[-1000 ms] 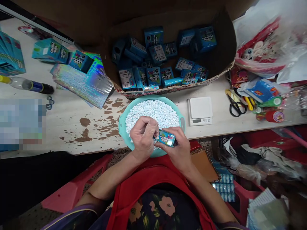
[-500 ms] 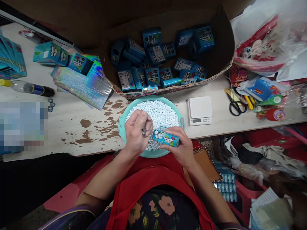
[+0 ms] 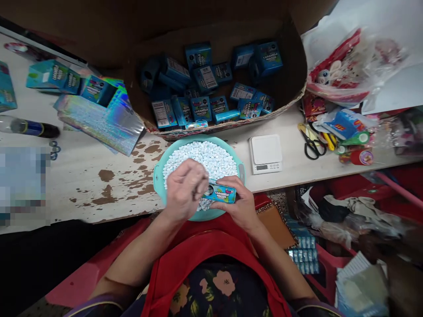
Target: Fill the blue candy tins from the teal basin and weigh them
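Our biggest risk lies with the teal bowl (image 3: pixel 157 172), which sits at the near edge of the tabletop (image 3: pixel 99 193) heaped with small white candies (image 3: pixel 211 158); we judge that a nudge from our forearms could tip it or scatter candies. Over its near side our right hand (image 3: pixel 243 204) grips a small blue box (image 3: pixel 220 193), glossy, printed and lying flat. Our left hand (image 3: pixel 183 189) is bunched at its open left end, and loose candies could miss.
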`<move>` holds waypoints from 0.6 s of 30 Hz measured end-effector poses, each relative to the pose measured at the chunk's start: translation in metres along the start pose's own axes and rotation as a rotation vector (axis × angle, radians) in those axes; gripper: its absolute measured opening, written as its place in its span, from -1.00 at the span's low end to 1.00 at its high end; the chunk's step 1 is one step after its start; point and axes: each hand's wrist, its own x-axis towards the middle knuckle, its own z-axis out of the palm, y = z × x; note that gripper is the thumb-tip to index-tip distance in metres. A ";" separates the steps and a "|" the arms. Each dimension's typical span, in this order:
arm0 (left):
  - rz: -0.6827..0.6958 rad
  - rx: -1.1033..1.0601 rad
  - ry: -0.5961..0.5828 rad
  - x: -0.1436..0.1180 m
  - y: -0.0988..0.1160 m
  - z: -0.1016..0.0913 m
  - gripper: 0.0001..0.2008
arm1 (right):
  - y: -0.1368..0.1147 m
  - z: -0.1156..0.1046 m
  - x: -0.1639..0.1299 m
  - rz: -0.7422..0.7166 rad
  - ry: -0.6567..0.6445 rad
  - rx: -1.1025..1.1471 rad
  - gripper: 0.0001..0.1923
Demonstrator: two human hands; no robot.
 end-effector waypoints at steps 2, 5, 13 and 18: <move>-0.037 -0.109 0.066 0.010 0.005 -0.006 -0.75 | 0.002 -0.010 -0.003 -0.010 0.017 0.027 -0.51; -0.353 -0.219 0.195 0.029 -0.004 -0.015 -0.73 | 0.004 -0.019 -0.006 -0.006 0.029 0.012 -0.51; -0.059 -0.148 0.152 0.015 -0.020 0.020 -0.56 | -0.005 -0.016 0.003 0.021 0.093 -0.134 -0.53; 0.123 0.026 0.159 0.005 -0.021 0.028 -0.53 | -0.007 -0.008 0.008 0.025 0.073 -0.190 -0.58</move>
